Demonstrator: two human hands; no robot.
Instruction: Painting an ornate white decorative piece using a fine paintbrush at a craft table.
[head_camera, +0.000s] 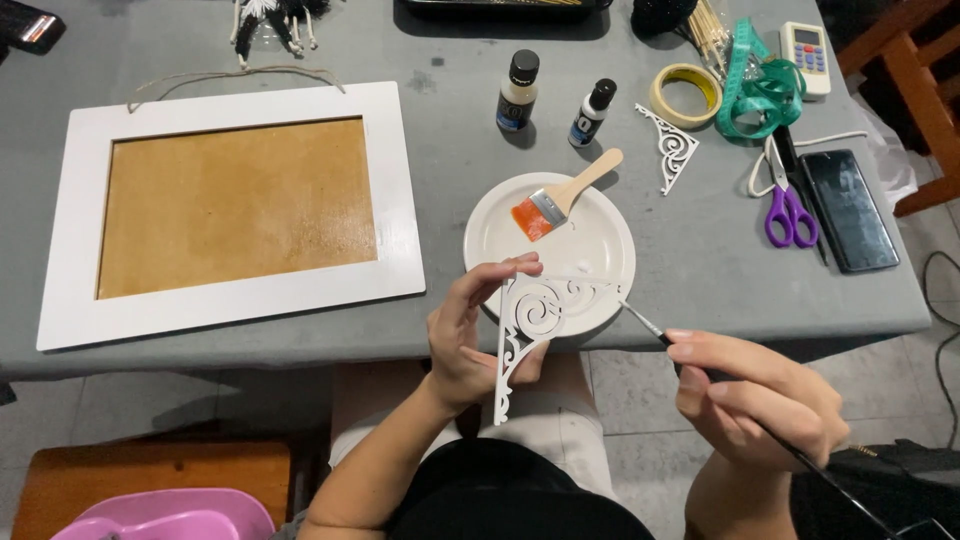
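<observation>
My left hand (468, 335) grips a white scrollwork corner bracket (535, 320), held upright over the table's front edge. My right hand (750, 400) holds a thin black-handled paintbrush (690, 355), its fine tip touching the bracket's right end. Just behind them a white plate (600, 250) carries a flat wooden brush with orange bristles (560, 200). A second white scrollwork bracket (672, 148) lies flat on the grey table (450, 130), to the right of the plate.
A white frame with a brown panel (232, 205) lies at left. Two small paint bottles (518, 92) stand behind the plate. Tape roll (686, 93), green measuring tape (760, 90), purple scissors (790, 205), a phone (850, 210) and a remote (806, 55) crowd the right. A pink basin (170, 515) sits lower left.
</observation>
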